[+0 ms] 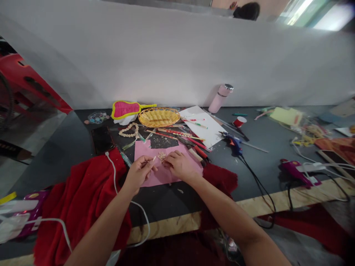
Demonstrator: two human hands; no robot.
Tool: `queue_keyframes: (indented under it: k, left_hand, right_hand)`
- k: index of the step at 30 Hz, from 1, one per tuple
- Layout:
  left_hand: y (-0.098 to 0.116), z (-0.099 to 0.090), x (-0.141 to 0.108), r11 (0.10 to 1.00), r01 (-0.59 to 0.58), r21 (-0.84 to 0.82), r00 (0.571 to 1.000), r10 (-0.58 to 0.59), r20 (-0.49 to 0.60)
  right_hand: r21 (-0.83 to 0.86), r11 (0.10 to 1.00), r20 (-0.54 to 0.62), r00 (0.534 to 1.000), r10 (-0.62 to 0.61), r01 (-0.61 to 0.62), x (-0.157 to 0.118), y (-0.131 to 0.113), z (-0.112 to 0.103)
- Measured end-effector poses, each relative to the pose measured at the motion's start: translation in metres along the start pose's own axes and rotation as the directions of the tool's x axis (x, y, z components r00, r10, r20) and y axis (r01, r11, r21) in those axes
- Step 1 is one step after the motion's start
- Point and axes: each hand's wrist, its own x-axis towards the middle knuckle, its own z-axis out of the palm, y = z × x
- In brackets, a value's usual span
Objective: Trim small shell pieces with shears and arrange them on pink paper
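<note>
My left hand (pixel 141 170) is closed, with a small whitish stick-like piece (pixel 154 159) pinched between thumb and fingers. Beside it my right hand (pixel 179 163) bends its fingers down at the edge of a little pile of beige bits (pixel 161 156); what its fingertips hold, if anything, is hidden. Under both hands lies a pink sheet (pixel 158 180) with a notch cut in its far edge. A heart-shaped beige ornament (pixel 129 130) with a tassel lies beyond my left hand. Pliers with red handles (pixel 200 150) rest by the sheet's right side.
Farther back are a yellow wicker basket (pixel 159 117), a pink fan-shaped piece (pixel 126 110), white paper (pixel 203 125) and a pink bottle (pixel 221 98). A blue glue gun (pixel 234 143) with a black cord lies right. Red cloth (pixel 83 195), a phone (pixel 102 139) and a white cable are left.
</note>
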Motion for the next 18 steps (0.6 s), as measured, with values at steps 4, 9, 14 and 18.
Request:
queue_keyframes:
  k: [4, 9, 14, 18]
  left_hand:
    - [-0.003, 0.001, 0.0, 0.999, -0.008, 0.036, 1.0, 0.008, 0.01]
    - [-0.007, 0.001, 0.001, 0.995, -0.031, 0.092, 0.999, 0.029, 0.023]
    - [-0.008, 0.002, -0.002, 0.975, -0.082, 0.207, 0.996, 0.076, 0.037]
    - [-0.008, 0.004, -0.007, 0.913, -0.161, 0.374, 0.987, 0.146, 0.069]
  right_hand:
    - [-0.033, 0.999, 0.032, 0.999, 0.026, -0.025, 0.001, 0.0, 0.001]
    - [0.059, 0.998, -0.069, 0.998, 0.005, -0.001, 0.002, 0.0, -0.004]
    - [0.464, 0.884, -0.167, 0.985, 0.032, 0.05, -0.003, -0.009, -0.012]
    - [0.577, 0.816, -0.14, 0.988, 0.067, 0.027, -0.006, -0.016, -0.013]
